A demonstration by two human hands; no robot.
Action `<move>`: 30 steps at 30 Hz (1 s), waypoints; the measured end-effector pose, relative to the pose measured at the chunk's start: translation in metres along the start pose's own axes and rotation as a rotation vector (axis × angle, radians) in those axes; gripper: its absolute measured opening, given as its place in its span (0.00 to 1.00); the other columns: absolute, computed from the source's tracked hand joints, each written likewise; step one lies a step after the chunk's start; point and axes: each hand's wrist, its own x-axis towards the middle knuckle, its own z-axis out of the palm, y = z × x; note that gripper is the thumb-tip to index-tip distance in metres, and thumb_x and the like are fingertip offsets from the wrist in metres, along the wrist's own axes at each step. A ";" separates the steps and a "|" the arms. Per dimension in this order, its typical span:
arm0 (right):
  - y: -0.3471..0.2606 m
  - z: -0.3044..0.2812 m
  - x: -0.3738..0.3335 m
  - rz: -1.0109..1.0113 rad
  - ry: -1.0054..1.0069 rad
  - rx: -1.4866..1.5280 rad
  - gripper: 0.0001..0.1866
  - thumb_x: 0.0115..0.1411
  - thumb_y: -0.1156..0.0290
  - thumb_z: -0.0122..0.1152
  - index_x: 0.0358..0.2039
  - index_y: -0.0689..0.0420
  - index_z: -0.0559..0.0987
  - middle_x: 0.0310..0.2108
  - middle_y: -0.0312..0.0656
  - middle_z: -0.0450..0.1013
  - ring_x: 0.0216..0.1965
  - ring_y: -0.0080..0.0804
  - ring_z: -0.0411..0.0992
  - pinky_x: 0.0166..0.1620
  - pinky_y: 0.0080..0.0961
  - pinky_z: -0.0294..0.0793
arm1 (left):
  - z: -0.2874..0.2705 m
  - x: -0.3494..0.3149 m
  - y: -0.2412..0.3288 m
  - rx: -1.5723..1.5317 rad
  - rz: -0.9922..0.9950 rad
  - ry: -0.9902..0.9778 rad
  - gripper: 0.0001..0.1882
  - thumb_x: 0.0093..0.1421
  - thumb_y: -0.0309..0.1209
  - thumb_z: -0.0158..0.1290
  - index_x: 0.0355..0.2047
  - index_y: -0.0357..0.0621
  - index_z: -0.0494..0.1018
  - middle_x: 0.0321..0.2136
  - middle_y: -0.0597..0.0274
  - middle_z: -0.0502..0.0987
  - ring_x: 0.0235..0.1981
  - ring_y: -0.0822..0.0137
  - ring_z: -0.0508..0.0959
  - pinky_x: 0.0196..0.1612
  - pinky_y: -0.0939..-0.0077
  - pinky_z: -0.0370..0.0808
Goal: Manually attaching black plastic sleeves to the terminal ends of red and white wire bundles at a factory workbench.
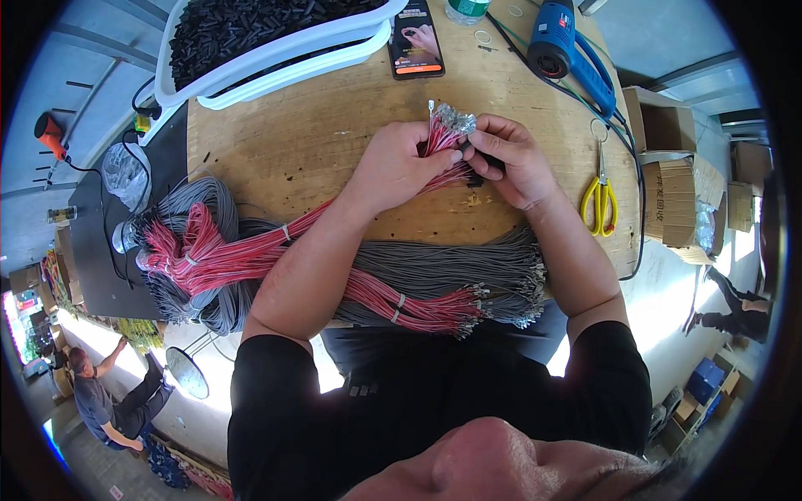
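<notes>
My left hand (397, 167) is closed around a bundle of thin red and white wires, whose metal terminals (454, 121) stick up past the fingers. One terminal on the left rises above the others. At the right of these ends, my right hand (514, 163) is closed in a pinch; something small and dark shows by its fingertips, too hidden to name. From my left hand the red and white wires (313, 221) run down left to a tied, looped bunch. Beneath my forearms lie grey wires (443, 259) and another tied red bundle (418, 306) with metal ends.
White bins (292, 71) at the back left hold many short black sleeves (242, 37). A phone (416, 42) lies beside them. Toward the right are a blue heat gun (555, 42), yellow-handled scissors (599, 200) and dark cables. Cardboard boxes (668, 196) stand beyond the wooden table (284, 142).
</notes>
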 end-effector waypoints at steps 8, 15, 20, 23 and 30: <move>0.000 0.001 0.000 0.004 0.000 0.003 0.07 0.65 0.70 0.63 0.40 0.58 0.78 0.29 0.36 0.76 0.23 0.15 0.64 0.23 0.12 0.53 | 0.000 0.000 -0.001 -0.016 0.007 0.005 0.17 0.58 0.39 0.62 0.34 0.34 0.80 0.27 0.44 0.80 0.30 0.50 0.83 0.35 0.61 0.76; 0.001 -0.001 0.001 -0.001 -0.003 0.009 0.07 0.65 0.70 0.63 0.40 0.58 0.78 0.29 0.35 0.76 0.23 0.15 0.64 0.23 0.11 0.53 | 0.000 -0.001 0.002 -0.028 -0.030 -0.006 0.17 0.58 0.40 0.63 0.35 0.35 0.80 0.27 0.44 0.80 0.30 0.50 0.83 0.36 0.62 0.76; 0.002 -0.001 0.001 -0.006 -0.002 0.010 0.07 0.65 0.70 0.63 0.40 0.58 0.78 0.28 0.35 0.76 0.22 0.15 0.64 0.22 0.11 0.53 | 0.000 0.000 0.000 -0.006 -0.021 -0.008 0.18 0.58 0.40 0.63 0.34 0.34 0.80 0.27 0.44 0.80 0.30 0.51 0.83 0.36 0.62 0.76; 0.001 0.001 0.000 -0.008 0.004 0.007 0.07 0.65 0.70 0.63 0.40 0.58 0.78 0.28 0.35 0.76 0.22 0.15 0.63 0.22 0.11 0.53 | 0.000 0.000 -0.002 0.007 -0.012 -0.008 0.18 0.57 0.40 0.63 0.33 0.34 0.80 0.26 0.44 0.80 0.29 0.51 0.83 0.35 0.61 0.76; 0.002 0.001 0.000 -0.003 0.007 0.016 0.07 0.65 0.70 0.63 0.40 0.58 0.78 0.28 0.36 0.76 0.21 0.15 0.63 0.22 0.12 0.53 | -0.001 -0.001 0.002 0.000 -0.013 -0.009 0.17 0.57 0.39 0.63 0.34 0.34 0.80 0.26 0.45 0.80 0.28 0.52 0.82 0.35 0.62 0.76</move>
